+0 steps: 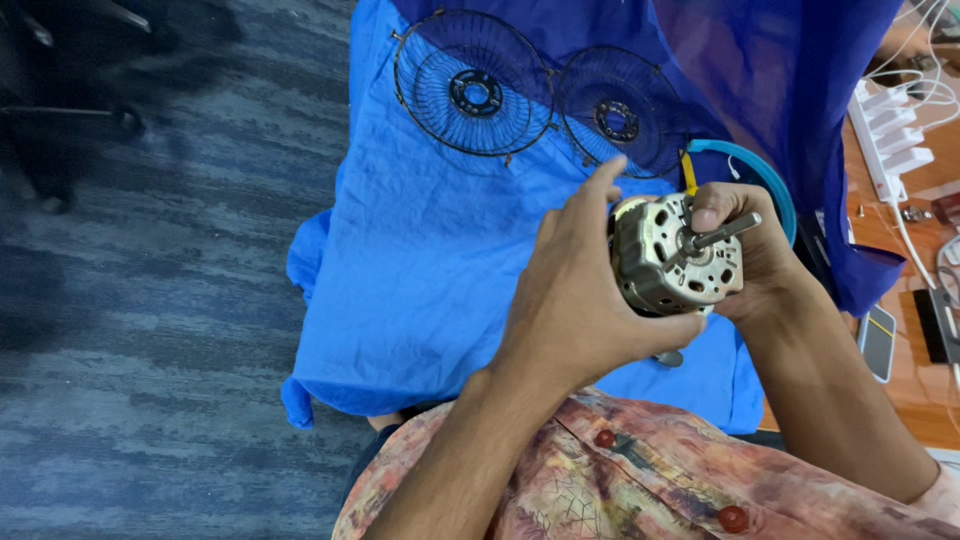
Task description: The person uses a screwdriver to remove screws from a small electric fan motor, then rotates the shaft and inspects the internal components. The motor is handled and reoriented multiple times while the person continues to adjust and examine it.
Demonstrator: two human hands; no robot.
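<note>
Both hands — left hand [575, 300] | right hand [745, 250] — fingers clasp fan motor [668, 262].

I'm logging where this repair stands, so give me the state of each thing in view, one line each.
Silver metal fan motor: held off the cloth in both hands, shaft pointing up and right.
Left hand: wrapped around the motor's left side.
Right hand: gripping the motor's right side.
Two black round wire fan guards: taken off, lying flat side by side.
Blue cloth: spread out, wrinkled.
White power strip: plugs and cables in it.
</note>
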